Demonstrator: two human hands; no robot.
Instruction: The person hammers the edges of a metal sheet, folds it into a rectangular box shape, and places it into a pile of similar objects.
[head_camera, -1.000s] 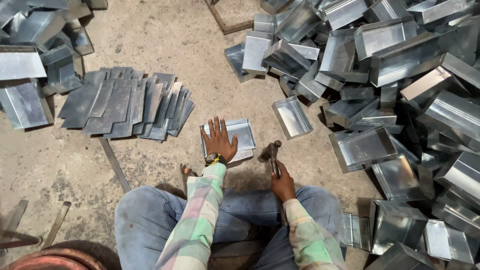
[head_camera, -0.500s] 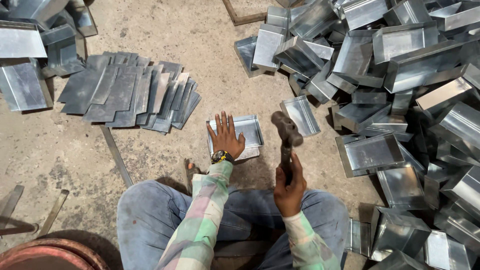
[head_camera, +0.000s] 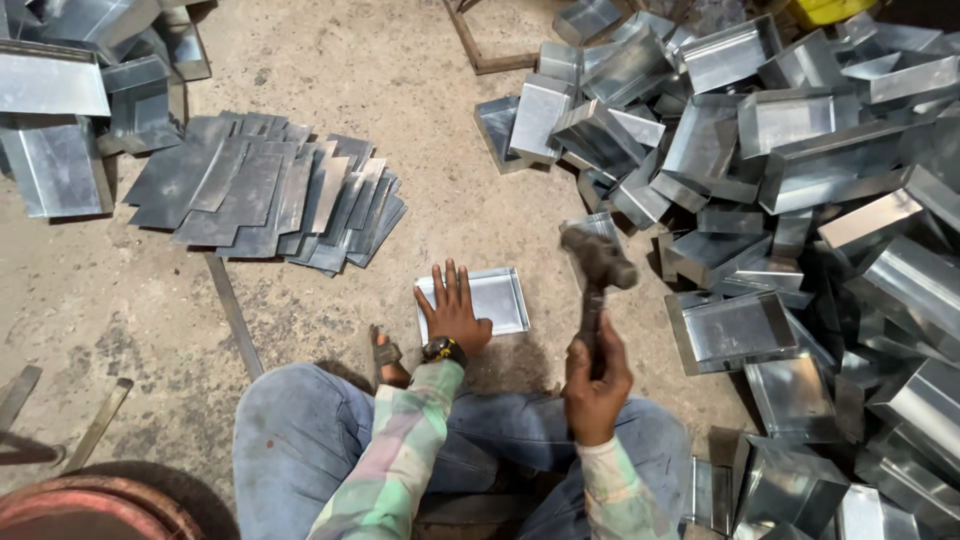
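Observation:
My left hand (head_camera: 452, 310) lies flat, fingers spread, on the left part of a shallow sheet-metal tray (head_camera: 497, 300) resting on the concrete floor in front of my knees. A dark watch sits on that wrist. My right hand (head_camera: 594, 380) grips the handle of a hammer (head_camera: 598, 268), whose dark head is raised above the tray's right side and blurred by motion. Both sleeves are pale plaid, and my legs are in blue jeans.
A big heap of folded metal trays (head_camera: 790, 200) fills the right side. A fan of flat metal sheets (head_camera: 265, 195) lies at the left, with more metal pieces (head_camera: 60, 120) beyond. A thin metal strip (head_camera: 232, 312) lies by my left knee. A rusty round rim (head_camera: 100, 505) shows bottom left.
The hammer has risen from low beside the tray to a raised position above its right side. My left hand has stayed pressed on the tray.

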